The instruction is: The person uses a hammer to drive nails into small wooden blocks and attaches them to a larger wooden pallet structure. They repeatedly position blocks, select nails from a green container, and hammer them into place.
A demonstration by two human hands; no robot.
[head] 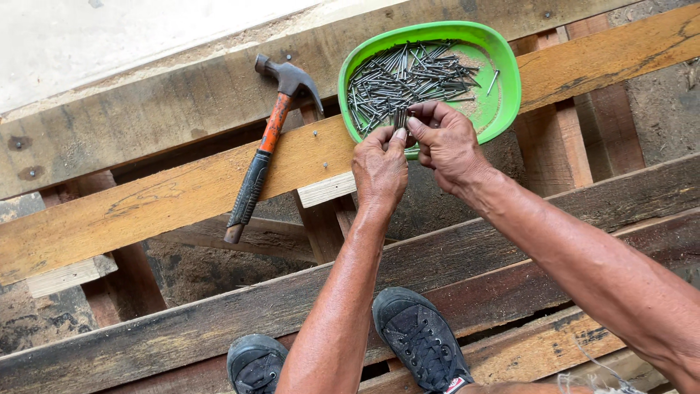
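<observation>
Left hand (379, 166) and right hand (446, 142) together at the near rim of a green plastic bowl (507, 87), fingers pinched shut on a small bundle of nails (400, 118); count hidden behind the fingertips. Loose steel nails (408, 76) heaped in the bowl. Claw hammer (264, 146) flat on a pale pallet plank (146, 204), well left. Black shoes (419, 339) below, partly cut off.

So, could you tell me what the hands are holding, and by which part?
Both hands, left hand and right hand, pinch a small bunch of nails between fingertips, near its lower end.
</observation>
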